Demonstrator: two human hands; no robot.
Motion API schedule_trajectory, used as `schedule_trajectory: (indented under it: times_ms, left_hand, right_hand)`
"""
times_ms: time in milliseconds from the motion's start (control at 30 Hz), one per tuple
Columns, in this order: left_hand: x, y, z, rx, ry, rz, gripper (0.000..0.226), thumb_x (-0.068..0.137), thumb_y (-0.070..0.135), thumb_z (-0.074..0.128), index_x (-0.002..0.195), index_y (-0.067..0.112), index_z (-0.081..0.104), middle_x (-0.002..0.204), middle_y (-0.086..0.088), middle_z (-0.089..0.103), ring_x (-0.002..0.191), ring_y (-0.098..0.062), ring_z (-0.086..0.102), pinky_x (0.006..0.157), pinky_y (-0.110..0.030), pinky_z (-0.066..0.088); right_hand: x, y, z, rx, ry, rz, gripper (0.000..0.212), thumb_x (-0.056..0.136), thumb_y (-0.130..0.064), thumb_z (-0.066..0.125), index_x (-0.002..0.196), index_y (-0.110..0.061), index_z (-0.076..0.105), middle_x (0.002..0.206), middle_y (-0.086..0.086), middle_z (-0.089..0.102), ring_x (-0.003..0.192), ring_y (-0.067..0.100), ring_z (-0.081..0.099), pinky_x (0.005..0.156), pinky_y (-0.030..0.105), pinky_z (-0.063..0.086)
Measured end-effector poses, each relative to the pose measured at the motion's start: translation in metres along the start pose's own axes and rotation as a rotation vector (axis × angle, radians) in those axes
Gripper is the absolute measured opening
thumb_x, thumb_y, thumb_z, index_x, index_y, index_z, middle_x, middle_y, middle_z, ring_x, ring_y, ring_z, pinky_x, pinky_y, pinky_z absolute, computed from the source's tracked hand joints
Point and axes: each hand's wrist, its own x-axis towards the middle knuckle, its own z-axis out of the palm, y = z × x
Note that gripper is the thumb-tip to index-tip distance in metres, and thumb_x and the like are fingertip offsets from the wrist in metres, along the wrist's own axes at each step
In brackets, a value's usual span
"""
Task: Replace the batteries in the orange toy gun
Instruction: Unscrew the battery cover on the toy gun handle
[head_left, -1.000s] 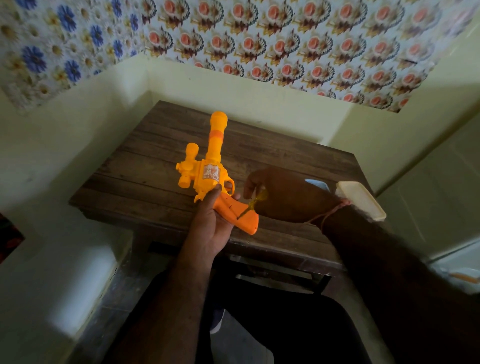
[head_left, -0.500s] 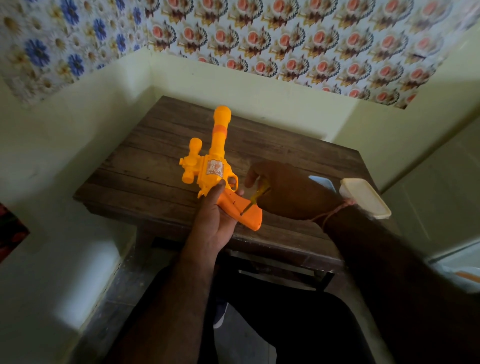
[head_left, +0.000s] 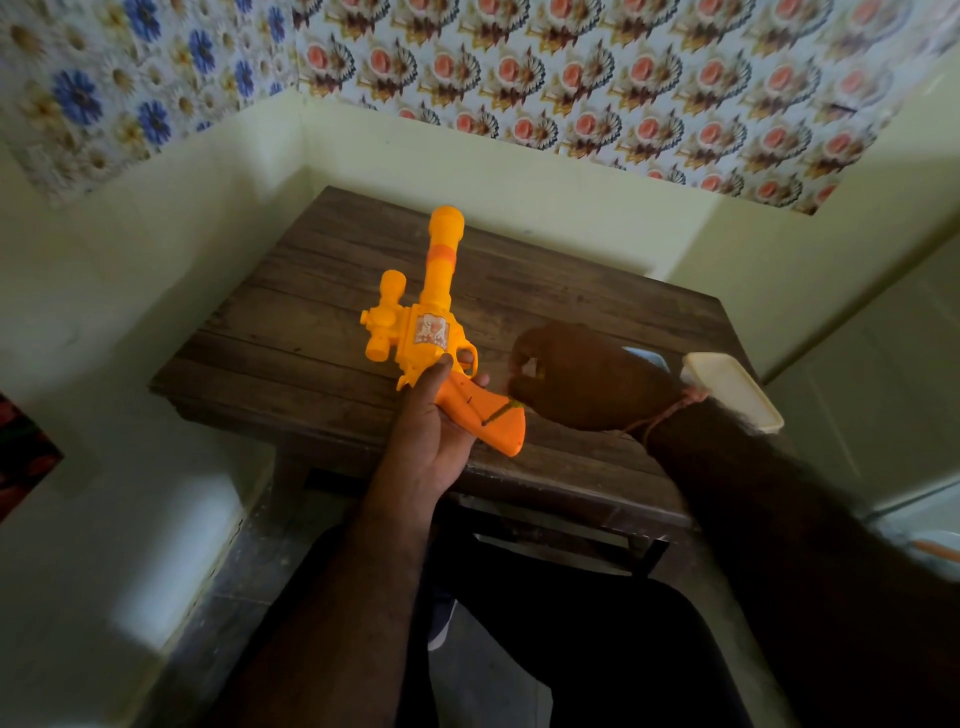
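Observation:
My left hand (head_left: 434, 431) grips the orange toy gun (head_left: 431, 332) by its darker orange handle, barrel pointing away from me over the wooden table (head_left: 291, 332). My right hand (head_left: 587, 376) is closed around a small screwdriver (head_left: 500, 413) with a yellowish handle. Its thin dark shaft touches the handle's side near the butt. Most of the tool is hidden inside my fist. No batteries are visible.
A white plastic lid or box (head_left: 732, 389) lies at the table's right edge beside my right wrist. A pale blue object (head_left: 644, 356) peeks out behind my right hand. The table stands in a corner between cream walls. My dark-clothed legs are below.
The gun has shifted slightly and tilted, and the screwdriver tip has moved down the handle toward the butt. My right hand stays closed on the tool.

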Motion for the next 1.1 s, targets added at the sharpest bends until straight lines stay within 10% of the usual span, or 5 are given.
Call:
schedule_trajectory:
  times_ms: [233, 467, 667, 900, 1100]
  left_hand:
    - [-0.003, 0.002, 0.002, -0.005, -0.004, 0.011, 0.049, 0.094, 0.026, 0.055, 0.142, 0.028, 0.044, 0.106, -0.002, 0.063, 0.091, -0.02, 0.061, 0.069, -0.037, 0.055]
    - [0.003, 0.0, -0.002, -0.016, -0.001, -0.009, 0.055, 0.092, 0.026, 0.062, 0.144, 0.026, 0.043, 0.113, -0.005, 0.062, 0.103, -0.026, 0.06, 0.096, -0.052, 0.047]
    - [0.002, 0.0, -0.001, -0.035, 0.004, -0.013, 0.057, 0.093, 0.027, 0.059, 0.147, 0.022, 0.04, 0.112, -0.005, 0.061, 0.098, -0.024, 0.06, 0.075, -0.044, 0.056]
    - [0.002, 0.002, 0.002, -0.032, 0.035, -0.045, 0.063, 0.086, 0.028, 0.064, 0.145, 0.021, 0.043, 0.141, -0.018, 0.052, 0.116, -0.033, 0.055, 0.098, -0.054, 0.047]
    - [-0.002, 0.003, 0.006, -0.112, -0.02, -0.062, 0.056, 0.094, 0.023, 0.057, 0.146, 0.011, 0.039, 0.138, -0.02, 0.049, 0.121, -0.033, 0.048, 0.074, -0.05, 0.057]
  right_hand:
    - [0.001, 0.0, 0.0, 0.067, 0.023, -0.031, 0.025, 0.078, -0.013, 0.069, 0.102, -0.019, 0.064, 0.092, -0.009, 0.051, 0.086, 0.01, 0.052, 0.07, 0.022, 0.037]
    - [0.003, 0.0, -0.001, 0.076, 0.004, 0.008, 0.018, 0.088, -0.026, 0.062, 0.101, -0.013, 0.064, 0.098, -0.002, 0.058, 0.088, 0.013, 0.053, 0.069, 0.022, 0.036]
    - [0.006, 0.0, 0.004, 0.16, 0.132, -0.039, 0.016, 0.082, -0.019, 0.066, 0.098, -0.016, 0.062, 0.091, -0.004, 0.059, 0.078, 0.01, 0.052, 0.06, 0.02, 0.038]
    - [0.006, -0.005, 0.004, 0.28, 0.147, -0.109, 0.018, 0.077, -0.003, 0.066, 0.091, -0.014, 0.064, 0.078, -0.015, 0.054, 0.068, -0.002, 0.049, 0.057, 0.004, 0.037]
    - [0.003, -0.005, 0.016, 0.404, 0.235, -0.054, 0.028, 0.089, -0.033, 0.063, 0.085, -0.006, 0.061, 0.079, 0.01, 0.065, 0.072, 0.024, 0.062, 0.069, 0.041, 0.052]
